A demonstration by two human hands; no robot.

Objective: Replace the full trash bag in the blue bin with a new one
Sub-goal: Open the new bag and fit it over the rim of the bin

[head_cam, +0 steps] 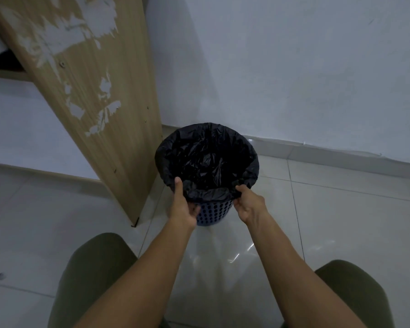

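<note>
**Now at the rim: a two-handed grip**

Well, we are looking down on the blue bin [214,213], which stands on the tiled floor [353,221]. The black bag [206,159] lines it, its mouth spread wide and its edge folded down over the rim all the way round. Inside, the plastic lies crumpled and glossy; what is under it we cannot tell. On the near side of the bin, below the fold, a strip of blue wall shows, dotted with round holes.

Our left hand [184,204] is at the near left of the bin. Its thumb points up along the bag's folded edge, and its fingers curl beneath the fold against the bin's wall, gripping the plastic. Our right hand [247,204] is at the near right of the bin, fingers and thumb bunched on the folded edge, pinching it. Between the two hands the fold hangs as a thick, wrinkled band over the bin's wall.

Left of the bin, touching it or just beside it, we cannot tell which, a wooden panel [85,79] slants across the view. Its pale veneer is torn off in white patches, and small screw heads dot it. Behind the bin rises a white wall [294,67], with a pale skirting [341,155] running off to the right. Nearer us than the bin sit our left knee [92,268] and right knee [348,292] in olive-green cloth, and both bare forearms reach between them to the bin.
</note>
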